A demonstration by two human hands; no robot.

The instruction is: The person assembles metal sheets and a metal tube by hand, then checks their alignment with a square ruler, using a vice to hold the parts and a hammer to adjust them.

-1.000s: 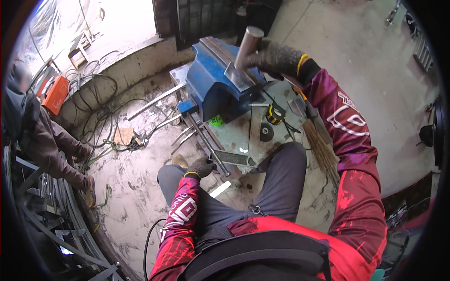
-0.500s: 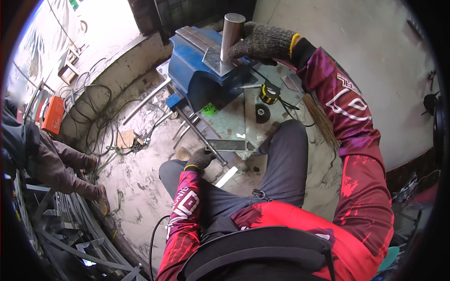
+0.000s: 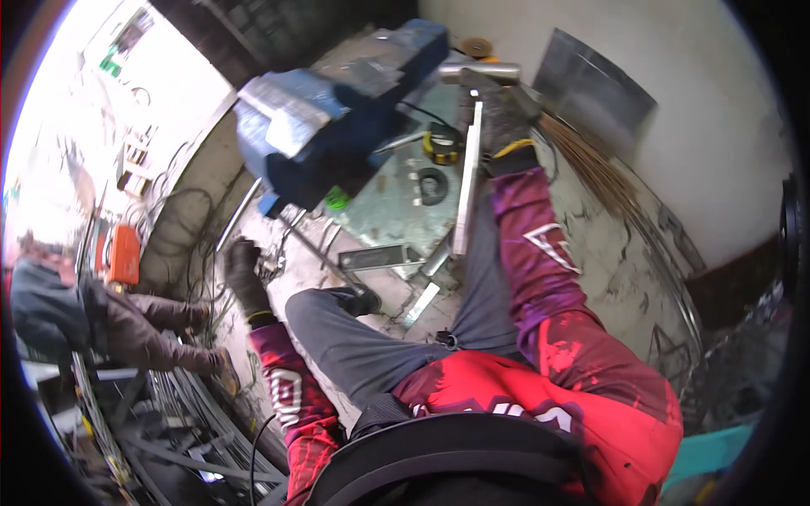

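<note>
Metal hammer (image 3: 467,190) in right hand (image 3: 504,118), grip blurred; left hand (image 3: 244,274) indistinct.

Workshop interior, strong light entering at upper left.
Bright, overexposed opening (image 3: 126,67) at upper left, low grey ledge (image 3: 202,169) along its base. Dark panel (image 3: 253,34) at top edge. Plain pale wall (image 3: 717,126) at upper right. Pale floor (image 3: 607,278), dark-stained and streaked.

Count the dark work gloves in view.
2: one on the left hand, left of the slanting vise handle; one on the right hand, right of the yellow-and-black tape measure. More may be hidden.
</note>
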